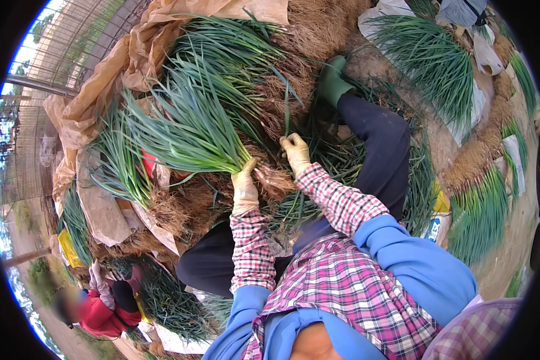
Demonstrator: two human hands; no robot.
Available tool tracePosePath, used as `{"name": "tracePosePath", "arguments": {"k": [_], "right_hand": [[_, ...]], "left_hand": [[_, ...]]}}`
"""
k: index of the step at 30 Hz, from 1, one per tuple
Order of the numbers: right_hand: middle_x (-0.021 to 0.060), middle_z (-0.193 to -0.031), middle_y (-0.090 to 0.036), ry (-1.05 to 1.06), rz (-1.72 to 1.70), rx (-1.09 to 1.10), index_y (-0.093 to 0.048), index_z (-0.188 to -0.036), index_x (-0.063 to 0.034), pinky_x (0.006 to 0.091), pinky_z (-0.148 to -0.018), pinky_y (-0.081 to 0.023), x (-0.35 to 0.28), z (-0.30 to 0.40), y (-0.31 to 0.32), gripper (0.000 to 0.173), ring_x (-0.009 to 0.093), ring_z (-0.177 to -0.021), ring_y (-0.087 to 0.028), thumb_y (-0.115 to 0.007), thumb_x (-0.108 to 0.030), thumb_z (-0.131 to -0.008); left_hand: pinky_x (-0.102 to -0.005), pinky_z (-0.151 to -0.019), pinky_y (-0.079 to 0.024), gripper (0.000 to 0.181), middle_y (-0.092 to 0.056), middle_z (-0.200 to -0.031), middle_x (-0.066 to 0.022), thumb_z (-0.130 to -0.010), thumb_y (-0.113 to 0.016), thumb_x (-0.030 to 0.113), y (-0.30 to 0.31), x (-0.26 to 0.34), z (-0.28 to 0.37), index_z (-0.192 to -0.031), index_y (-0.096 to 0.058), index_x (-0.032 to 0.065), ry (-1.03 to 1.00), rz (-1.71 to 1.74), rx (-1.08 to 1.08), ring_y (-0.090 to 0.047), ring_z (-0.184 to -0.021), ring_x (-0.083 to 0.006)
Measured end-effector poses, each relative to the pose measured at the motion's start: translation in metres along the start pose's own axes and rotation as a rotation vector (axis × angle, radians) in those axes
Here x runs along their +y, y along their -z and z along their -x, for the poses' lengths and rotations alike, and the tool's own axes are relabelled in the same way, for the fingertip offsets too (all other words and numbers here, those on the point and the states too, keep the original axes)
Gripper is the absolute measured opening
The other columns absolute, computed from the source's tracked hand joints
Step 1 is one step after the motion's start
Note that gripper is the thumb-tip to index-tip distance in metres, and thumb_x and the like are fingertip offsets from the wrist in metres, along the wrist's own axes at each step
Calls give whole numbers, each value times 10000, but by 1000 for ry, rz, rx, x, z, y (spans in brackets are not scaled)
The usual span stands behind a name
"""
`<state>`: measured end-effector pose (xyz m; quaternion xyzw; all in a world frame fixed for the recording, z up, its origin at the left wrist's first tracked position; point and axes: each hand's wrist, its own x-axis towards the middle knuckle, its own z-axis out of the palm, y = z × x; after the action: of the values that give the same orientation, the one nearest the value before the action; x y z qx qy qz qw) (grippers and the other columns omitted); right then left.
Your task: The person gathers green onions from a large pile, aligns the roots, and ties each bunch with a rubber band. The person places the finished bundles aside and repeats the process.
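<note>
My left hand (244, 185), in a pale work glove, is closed around the lower stems of a bunch of green onions (198, 130). Its long leaves fan out to the upper left, and its reddish stem bases and brown roots (273, 179) stick out on the right. Just beyond those roots is my right hand (296, 152), also gloved, with the fingertips pinched on a single long leaf (287, 112) that rises from them. More rooted green onions (225, 58) lie heaped behind the held bunch. A smaller bunch (126, 157) rests to its left, roots toward me.
Brown wrapping sheet (112, 67) edges the heap at upper left, near a wire fence (90, 40). Stripped leaves (337, 162) litter the ground between my legs. More onion piles (481, 211) lie to the right. A person in red (103, 315) sits at lower left.
</note>
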<state>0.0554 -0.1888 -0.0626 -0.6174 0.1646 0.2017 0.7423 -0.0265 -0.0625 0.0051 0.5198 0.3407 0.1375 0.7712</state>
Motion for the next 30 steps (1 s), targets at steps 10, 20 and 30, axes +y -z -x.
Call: {"name": "tracePosePath", "arguments": {"k": [10,20,30], "right_hand": [[196,-1089,-619,225,1000,-285,-573,-1139,-44,396,-860,-457,-25,-18,-32,487,345,-1007,-587,-655,-369,-787],[179,-933,-657,162,843,-506,-626,-1057,-25,343,-797,-468,-76,24,-16,356,320,-870,-621,-620,-300,-829],[124,-770,-639,111,177,-185,-596,-911,15,318,-607,-469,-16,24,-32,163,231,-647,-587,-610,-132,-841]], "left_hand": [[-299,-652,-526,183,-643,-811,-81,-849,-572,94,21,33,21,-999,-596,-9,261,199,-217,-625,-725,-195],[-279,-640,-516,252,-658,-913,-107,-821,-611,62,26,-16,37,-1051,-616,-40,198,12,-150,-630,-705,-193],[-312,-669,-533,186,-666,-873,-111,-763,-660,-8,-6,-18,24,-946,-656,-41,151,23,34,-638,-736,-205]]}}
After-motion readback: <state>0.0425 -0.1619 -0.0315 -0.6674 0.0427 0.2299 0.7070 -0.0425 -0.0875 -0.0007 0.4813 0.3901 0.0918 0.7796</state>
